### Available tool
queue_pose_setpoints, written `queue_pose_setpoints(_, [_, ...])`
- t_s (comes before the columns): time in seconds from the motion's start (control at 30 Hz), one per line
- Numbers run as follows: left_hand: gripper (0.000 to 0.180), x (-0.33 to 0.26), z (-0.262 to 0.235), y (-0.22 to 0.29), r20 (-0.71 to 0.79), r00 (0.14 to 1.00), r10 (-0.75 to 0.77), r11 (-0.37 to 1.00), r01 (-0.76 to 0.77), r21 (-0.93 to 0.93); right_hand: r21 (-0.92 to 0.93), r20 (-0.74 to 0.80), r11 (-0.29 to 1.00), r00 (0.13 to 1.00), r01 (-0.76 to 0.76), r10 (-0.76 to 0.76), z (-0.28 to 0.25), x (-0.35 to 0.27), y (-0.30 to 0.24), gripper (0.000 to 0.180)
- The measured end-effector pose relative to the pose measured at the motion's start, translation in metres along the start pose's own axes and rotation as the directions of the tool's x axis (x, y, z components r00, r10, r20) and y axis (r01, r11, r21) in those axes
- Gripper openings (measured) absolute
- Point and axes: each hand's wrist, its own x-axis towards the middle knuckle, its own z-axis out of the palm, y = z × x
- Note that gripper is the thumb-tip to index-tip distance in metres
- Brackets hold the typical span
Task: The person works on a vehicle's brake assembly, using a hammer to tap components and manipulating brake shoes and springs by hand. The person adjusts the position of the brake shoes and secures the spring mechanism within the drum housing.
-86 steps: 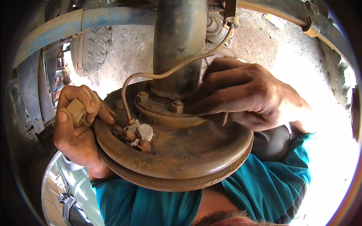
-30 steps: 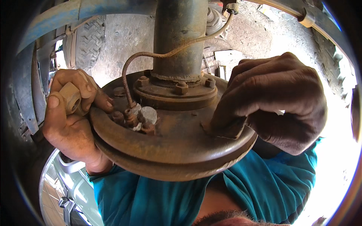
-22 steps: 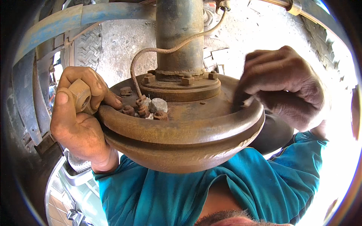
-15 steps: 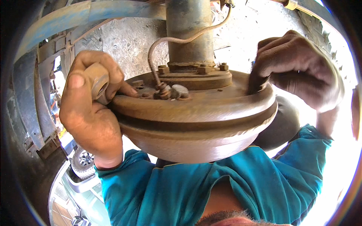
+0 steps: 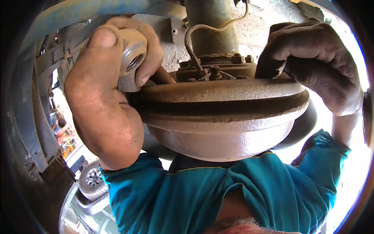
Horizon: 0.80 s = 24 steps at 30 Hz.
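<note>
A rusty brake drum (image 5: 224, 140) hangs in front of me, with a brown backing plate (image 5: 218, 90) behind it and a dark gap between the two. My left hand (image 5: 103, 93) is closed around a large threaded metal nut (image 5: 131, 50) at the plate's left edge. One of its fingers reaches in behind the plate's rim. At the right edge my right hand (image 5: 317, 62), darkened with grime, is closed. Its fingertips go down behind the rim, so whatever they grip is hidden.
An axle tube (image 5: 210, 39) with a bolted flange rises behind the plate. A thin bent brake line (image 5: 206, 27) runs down to it. Blue frame rails (image 5: 109, 11) cross above left. Beyond lies a vehicle wheel (image 5: 93, 179) at the lower left.
My view has shifted lower, so the plate's face appears more edge-on. The left hand with the nut looks nearer and higher in view. My right hand stays at the right rim.
</note>
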Motion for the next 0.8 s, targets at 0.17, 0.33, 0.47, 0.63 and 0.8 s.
queue_pose_setpoints(0.17, [0.047, 0.003, -0.010, -0.025, 0.035, 0.999, -0.007, 0.999, 0.005, 0.033, -0.079, -0.118, 0.989, 0.986, -0.128, 0.118, 0.000, -0.034, 0.013, 0.023])
queue_pose_setpoints(0.33, [0.042, 0.012, -0.012, -0.022, 0.120, 0.982, -0.147, 0.989, 0.148, -0.002, 0.080, -0.026, 0.988, 0.991, -0.131, 0.134, 0.007, -0.007, -0.002, 0.025])
queue_pose_setpoints(0.47, [0.040, 0.015, -0.019, -0.033, 0.138, 0.956, -0.260, 0.962, 0.269, -0.044, 0.078, -0.007, 0.991, 0.994, -0.110, 0.110, -0.008, -0.024, 0.004, 0.024])
queue_pose_setpoints(0.63, [0.039, 0.020, -0.020, -0.041, 0.188, 0.962, -0.199, 0.980, 0.201, 0.009, 0.070, -0.053, 0.997, 0.998, -0.034, 0.038, 0.006, -0.004, -0.010, 0.029])
queue_pose_setpoints(0.8, [0.039, 0.017, -0.022, -0.040, 0.214, 0.926, -0.310, 0.945, 0.326, -0.043, -0.093, -0.194, 0.996, 0.981, 0.006, -0.024, -0.003, -0.033, -0.023, 0.032])
